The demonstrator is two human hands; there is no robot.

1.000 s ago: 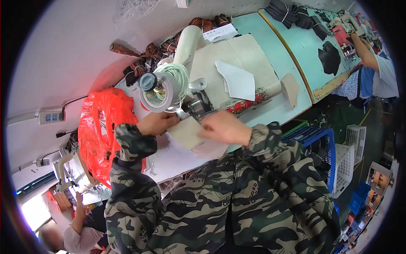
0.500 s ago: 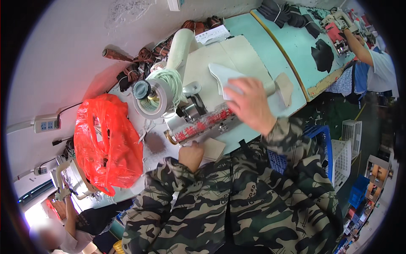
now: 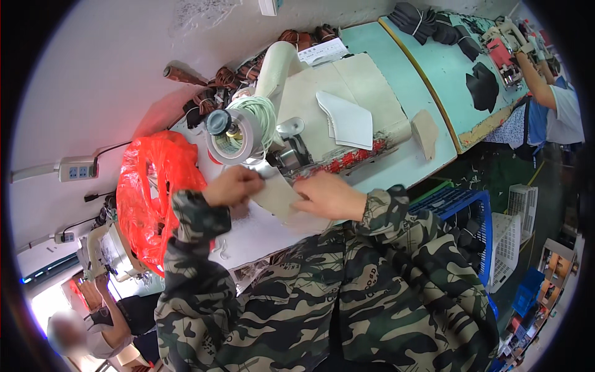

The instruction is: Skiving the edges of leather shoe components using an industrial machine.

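Note:
A flat beige piece of sheet material (image 3: 274,197) is stretched between my two hands in front of the machine. My left hand (image 3: 233,186) is closed, pinching its left edge. My right hand (image 3: 333,197) has its fingers closed on the right edge, close to the machine's cylindrical arm with worn red paint (image 3: 347,162). A small stack of white cut pieces (image 3: 352,122) lies behind that arm on a beige board (image 3: 316,90). Left of the board is a metal presser part of the machine (image 3: 291,152). Pale green cord (image 3: 260,118) is wound on a spool beside it.
A red plastic bag (image 3: 158,192) stands at the left. A beige offcut (image 3: 425,135) lies near the table's right edge. Dark bundles (image 3: 412,23) sit at the far right, and a blue crate (image 3: 480,217) is beside me. Two other people work at machines, left and right.
My right hand has left the white pieces and come down to the beige piece. My left hand has moved up and left; the beige piece is now lifted between both hands.

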